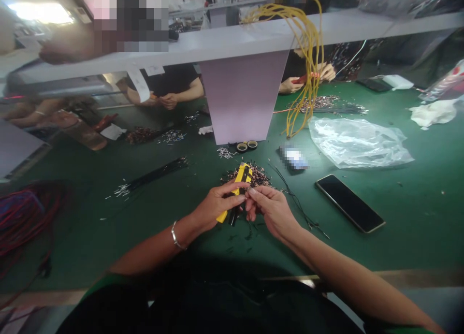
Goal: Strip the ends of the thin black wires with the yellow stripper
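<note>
The left hand clenches yellow pliers steady so the right hand can pinch black wires, trailing toward 4 o'clock, against them.

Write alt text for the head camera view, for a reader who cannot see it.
A left hand grips a yellow wire stripper; the right hand pinches thin black wire above a green workbench, near a heap of wire scraps.
</note>
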`<state>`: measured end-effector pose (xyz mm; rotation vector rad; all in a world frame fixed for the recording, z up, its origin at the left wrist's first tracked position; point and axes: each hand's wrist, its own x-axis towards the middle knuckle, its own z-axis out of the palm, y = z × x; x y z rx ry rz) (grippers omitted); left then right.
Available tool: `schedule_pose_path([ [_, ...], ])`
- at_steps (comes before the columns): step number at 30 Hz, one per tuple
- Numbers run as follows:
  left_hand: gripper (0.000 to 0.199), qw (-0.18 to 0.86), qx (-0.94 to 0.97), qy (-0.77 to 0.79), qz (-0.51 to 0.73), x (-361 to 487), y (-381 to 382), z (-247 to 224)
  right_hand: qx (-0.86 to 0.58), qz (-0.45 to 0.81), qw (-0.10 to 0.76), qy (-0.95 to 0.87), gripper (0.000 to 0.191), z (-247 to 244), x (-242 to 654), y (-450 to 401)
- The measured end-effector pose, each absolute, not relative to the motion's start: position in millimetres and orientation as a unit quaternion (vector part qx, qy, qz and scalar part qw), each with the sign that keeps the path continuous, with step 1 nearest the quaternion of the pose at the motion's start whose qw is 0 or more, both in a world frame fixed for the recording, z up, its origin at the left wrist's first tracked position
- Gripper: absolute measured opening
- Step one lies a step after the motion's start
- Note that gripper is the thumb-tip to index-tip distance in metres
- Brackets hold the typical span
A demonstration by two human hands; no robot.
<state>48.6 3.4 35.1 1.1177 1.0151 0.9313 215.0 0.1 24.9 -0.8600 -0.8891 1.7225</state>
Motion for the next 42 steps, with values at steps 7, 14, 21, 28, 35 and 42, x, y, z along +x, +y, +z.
schedule_pose_path([
  [7,0.02,0.609,0.46,0.465,0.45,55.6,8.0,35.4,-0.347,0.712,0.487,-0.368,0.027,21.4,210.4,1.2],
  [14,0.018,0.566,0.525,0.449,0.45,53.5,10.9,37.7,-0.374,0.686,0.498,-0.376,0.027,17.7,218.5,4.3],
  [21,0.018,0.421,0.662,0.443,0.433,54.1,11.8,31.7,-0.318,0.775,0.462,-0.292,0.027,6.7,219.1,10.3],
  [28,0.017,0.368,0.716,0.406,0.432,63.9,7.9,22.7,-0.233,0.835,0.425,-0.262,0.026,8.8,218.5,17.9],
  [35,0.016,0.39,0.733,0.384,0.405,61.3,2.5,36.3,-0.304,0.792,0.447,-0.284,0.022,8.4,221.9,22.8],
  [42,0.013,0.509,0.636,0.427,0.391,42.8,6.2,42.3,-0.323,0.744,0.473,-0.344,0.039,11.3,233.5,31.0],
])
